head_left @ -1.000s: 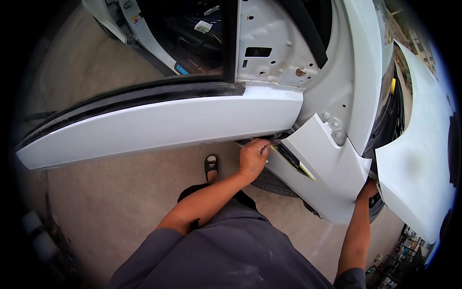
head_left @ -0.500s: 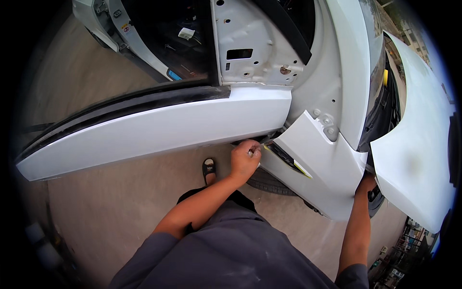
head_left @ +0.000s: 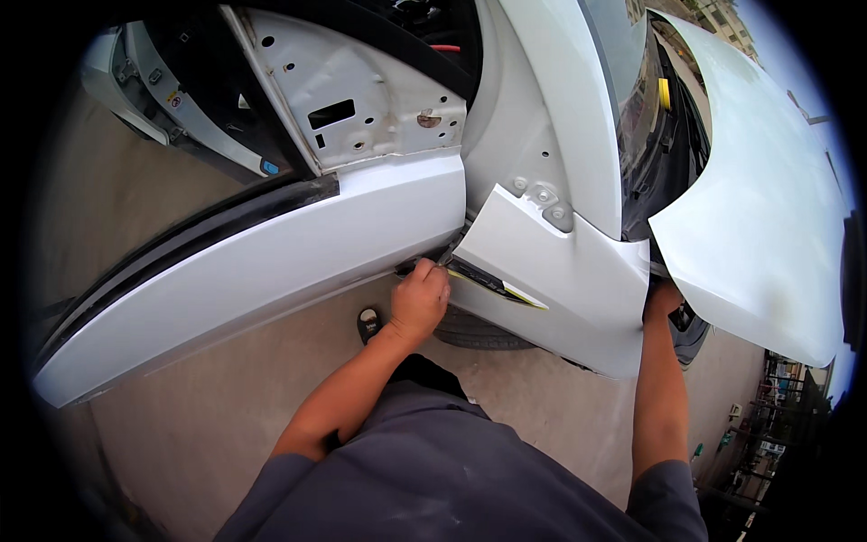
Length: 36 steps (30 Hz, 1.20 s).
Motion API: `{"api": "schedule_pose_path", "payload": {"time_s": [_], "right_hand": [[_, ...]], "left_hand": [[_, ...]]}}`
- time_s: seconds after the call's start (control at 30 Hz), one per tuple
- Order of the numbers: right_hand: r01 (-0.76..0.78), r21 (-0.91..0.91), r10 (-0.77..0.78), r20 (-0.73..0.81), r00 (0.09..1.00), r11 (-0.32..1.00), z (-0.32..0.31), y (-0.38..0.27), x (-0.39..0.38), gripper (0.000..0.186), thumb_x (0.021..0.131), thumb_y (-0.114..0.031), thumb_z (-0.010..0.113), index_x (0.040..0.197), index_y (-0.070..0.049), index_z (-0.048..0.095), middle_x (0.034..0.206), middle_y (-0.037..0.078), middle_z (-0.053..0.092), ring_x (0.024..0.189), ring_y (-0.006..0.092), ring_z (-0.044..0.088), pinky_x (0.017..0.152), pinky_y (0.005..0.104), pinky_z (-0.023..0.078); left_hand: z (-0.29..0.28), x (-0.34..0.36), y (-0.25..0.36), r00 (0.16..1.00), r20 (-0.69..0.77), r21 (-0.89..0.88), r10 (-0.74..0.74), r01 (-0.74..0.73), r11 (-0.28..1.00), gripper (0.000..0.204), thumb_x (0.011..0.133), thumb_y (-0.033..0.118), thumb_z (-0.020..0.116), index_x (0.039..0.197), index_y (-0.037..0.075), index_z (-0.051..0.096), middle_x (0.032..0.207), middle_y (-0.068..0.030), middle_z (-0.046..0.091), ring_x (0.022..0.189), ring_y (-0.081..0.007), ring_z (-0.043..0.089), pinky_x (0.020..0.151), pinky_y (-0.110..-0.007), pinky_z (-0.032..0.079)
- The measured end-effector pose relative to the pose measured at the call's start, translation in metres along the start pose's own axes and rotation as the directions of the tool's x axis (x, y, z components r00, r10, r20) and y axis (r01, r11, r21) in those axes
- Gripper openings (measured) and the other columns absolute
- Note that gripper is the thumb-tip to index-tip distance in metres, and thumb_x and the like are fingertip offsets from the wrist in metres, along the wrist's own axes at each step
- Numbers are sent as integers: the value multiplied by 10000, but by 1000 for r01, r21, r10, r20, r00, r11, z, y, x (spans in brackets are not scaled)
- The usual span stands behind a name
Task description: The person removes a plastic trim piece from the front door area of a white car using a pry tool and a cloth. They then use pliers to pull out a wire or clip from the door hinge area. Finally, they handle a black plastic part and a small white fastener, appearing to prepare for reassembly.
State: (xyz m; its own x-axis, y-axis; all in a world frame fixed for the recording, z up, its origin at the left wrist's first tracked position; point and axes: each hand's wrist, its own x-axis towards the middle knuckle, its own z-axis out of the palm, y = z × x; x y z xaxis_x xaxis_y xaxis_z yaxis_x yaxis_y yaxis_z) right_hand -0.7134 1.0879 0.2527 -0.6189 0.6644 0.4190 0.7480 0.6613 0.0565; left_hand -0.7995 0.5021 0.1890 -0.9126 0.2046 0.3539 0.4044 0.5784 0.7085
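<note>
My left hand point(head_left: 424, 298) has its fingers bent in a pinch at the rear edge of a white car fender point(head_left: 569, 316), beside the gap to the open door point(head_left: 262, 262); what they hold is too small to make out. A black trim insert point(head_left: 483, 280) with a yellow-green edge lies in the fender just right of these fingers. My right hand point(head_left: 662, 298) reaches into the dark gap between the fender's front edge and a white curved panel point(head_left: 750, 235) at the right; its fingertips are hidden.
The door's inner metal frame point(head_left: 352, 99) is exposed, with holes in it. A black tyre point(head_left: 479, 330) shows under the fender. Another white body part point(head_left: 135, 108) is at the upper left. A windscreen point(head_left: 614, 36) is above; my sandaled foot point(head_left: 368, 325) stands on the concrete floor.
The view has shifted, so the car appears further up and left and slightly turned. My left hand stays at the fender's edge, fingers slightly repositioned; my right hand remains in the gap.
</note>
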Motion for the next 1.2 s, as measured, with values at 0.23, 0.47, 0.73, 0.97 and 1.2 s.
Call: {"api": "schedule_pose_path", "payload": {"time_s": [0.23,0.47,0.73,0.97,1.2], "right_hand": [[21,188,8,-151,989,982,-16,-23,-9,397,1010,-271,493,1288,-14,611,1318,198,633,1186,397,591,991,444,462],[36,-78,-39,-36,999,996,-26,-30,-13,427,972,-327,594,1319,-78,607,1296,159,645,1221,361,579,995,441,458],[25,34,-19,-160,987,999,7,-5,-10,522,829,-221,740,1307,-68,597,1277,154,649,1184,359,589,988,439,475],[55,45,-44,-205,978,997,27,1,-11,525,852,-208,744,1322,-53,568,1273,153,633,1155,353,593,979,431,480],[-119,346,154,-76,985,931,13,-24,-15,519,911,-271,686,1364,-59,549,1361,168,585,1235,366,561,1026,446,451]], "left_hand": [[-5,-6,4,995,-47,63,92,-89,994,146,810,83,686,940,112,627,934,-58,580,705,-285,653,579,-421,545],[0,4,-10,954,-64,208,293,-274,939,129,780,79,677,899,114,642,877,-47,573,675,-255,626,554,-389,530],[4,9,1,976,-99,115,196,-184,976,162,720,72,718,863,108,650,843,-58,576,661,-287,630,554,-405,528],[1,2,3,986,80,74,146,-152,986,151,708,76,729,828,100,641,866,-71,603,680,-320,634,580,-428,530],[6,-11,19,902,401,-456,-157,345,820,52,713,43,659,715,37,608,706,-36,590,633,-146,566,579,-304,451]]}}
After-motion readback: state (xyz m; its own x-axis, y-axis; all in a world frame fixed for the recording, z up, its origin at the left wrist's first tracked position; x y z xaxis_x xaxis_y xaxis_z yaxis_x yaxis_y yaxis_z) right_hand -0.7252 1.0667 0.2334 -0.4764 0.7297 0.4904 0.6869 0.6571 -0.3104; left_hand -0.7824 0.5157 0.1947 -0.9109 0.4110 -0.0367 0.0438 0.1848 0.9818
